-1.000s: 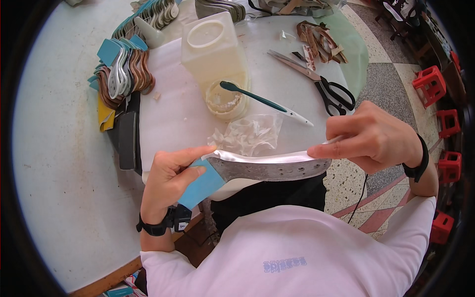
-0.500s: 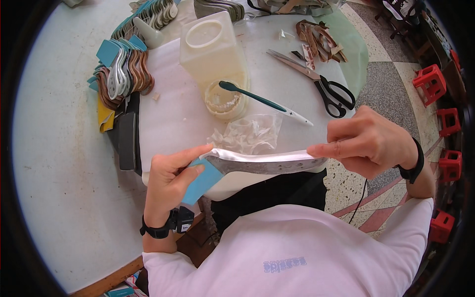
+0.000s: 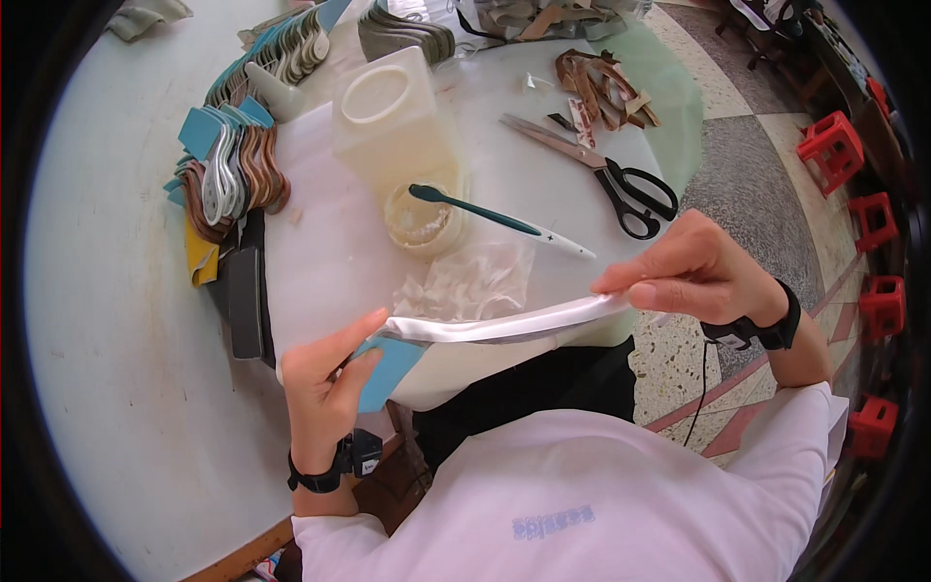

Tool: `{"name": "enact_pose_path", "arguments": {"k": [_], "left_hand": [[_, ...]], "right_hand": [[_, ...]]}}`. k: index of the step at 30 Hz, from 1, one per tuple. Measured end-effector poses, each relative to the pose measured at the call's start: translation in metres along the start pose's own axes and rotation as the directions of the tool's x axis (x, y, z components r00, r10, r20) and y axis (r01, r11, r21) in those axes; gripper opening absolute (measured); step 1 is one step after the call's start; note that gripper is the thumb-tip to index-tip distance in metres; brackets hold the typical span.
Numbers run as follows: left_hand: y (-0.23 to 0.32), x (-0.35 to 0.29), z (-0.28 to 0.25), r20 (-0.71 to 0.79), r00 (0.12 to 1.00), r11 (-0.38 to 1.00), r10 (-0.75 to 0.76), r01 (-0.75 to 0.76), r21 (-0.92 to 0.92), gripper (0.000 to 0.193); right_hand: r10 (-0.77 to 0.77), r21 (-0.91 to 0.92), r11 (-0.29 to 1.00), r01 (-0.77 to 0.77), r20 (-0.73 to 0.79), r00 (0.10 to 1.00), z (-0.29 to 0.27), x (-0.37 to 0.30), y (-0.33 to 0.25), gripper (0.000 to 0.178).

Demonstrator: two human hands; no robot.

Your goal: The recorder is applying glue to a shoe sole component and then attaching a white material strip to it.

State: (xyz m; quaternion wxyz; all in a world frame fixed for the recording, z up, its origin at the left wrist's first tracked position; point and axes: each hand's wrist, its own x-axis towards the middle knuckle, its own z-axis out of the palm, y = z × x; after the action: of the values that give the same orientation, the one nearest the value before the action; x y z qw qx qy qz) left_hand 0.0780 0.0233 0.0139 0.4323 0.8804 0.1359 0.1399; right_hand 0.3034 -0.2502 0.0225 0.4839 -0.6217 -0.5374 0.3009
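A curved shoe insole (image 3: 514, 321) is stretched between my two hands above the table's front edge. Its white edge faces up, with a strip of grey underside below it. My left hand (image 3: 325, 378) pinches one end, where a light-blue flap (image 3: 392, 371) hangs down. At the opposite end my right hand (image 3: 684, 276) grips the insole between thumb and fingers. Just beyond the insole lies a crumpled clear plastic bag (image 3: 475, 281). A toothbrush (image 3: 495, 221) rests across a small round tub of whitish paste (image 3: 424, 215).
A translucent plastic jug (image 3: 393, 116) lies behind the tub. Black-handled scissors (image 3: 606, 175) and brown scraps (image 3: 601, 87) are at the right. Stacked insoles (image 3: 233, 165) stand at the left beside a dark box (image 3: 245, 301). Red stools (image 3: 831, 153) stand on the floor.
The insole has been tilted, so more of its white edge and less of its grey underside shows. My right hand has turned, bringing its thumb into view. The whole view has shifted slightly.
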Motion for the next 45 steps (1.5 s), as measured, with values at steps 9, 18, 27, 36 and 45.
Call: {"name": "enact_pose_path", "arguments": {"k": [9, 18, 27, 36, 45], "left_hand": [[0.009, -0.005, 0.001, -0.078, 0.975, 0.945, 0.210, -0.181, 0.274, 0.030], [-0.004, -0.019, 0.003, -0.117, 0.897, 0.853, 0.425, -0.354, 0.383, 0.020], [0.000, -0.028, 0.004, -0.118, 0.911, 0.854, 0.395, -0.317, 0.413, 0.021], [-0.001, -0.040, 0.006, -0.125, 0.870, 0.750, 0.477, -0.329, 0.574, 0.018], [-0.012, -0.034, 0.020, -0.179, 0.851, 0.822, 0.493, -0.388, 0.417, 0.024]], "right_hand": [[0.346, 0.241, 0.911, -0.336, 0.001, 0.938, 0.002, 0.001, -0.009, 0.025], [0.096, 0.083, 0.993, -0.085, -0.143, 0.985, 0.018, 0.002, 0.008, 0.020], [0.074, 0.018, 0.997, -0.071, -0.217, 0.973, 0.026, -0.006, 0.001, 0.018], [0.105, 0.132, 0.988, -0.084, -0.159, 0.982, 0.026, 0.000, 0.013, 0.022], [0.158, 0.275, 0.955, -0.110, -0.162, 0.974, 0.025, -0.006, 0.003, 0.012]]}}
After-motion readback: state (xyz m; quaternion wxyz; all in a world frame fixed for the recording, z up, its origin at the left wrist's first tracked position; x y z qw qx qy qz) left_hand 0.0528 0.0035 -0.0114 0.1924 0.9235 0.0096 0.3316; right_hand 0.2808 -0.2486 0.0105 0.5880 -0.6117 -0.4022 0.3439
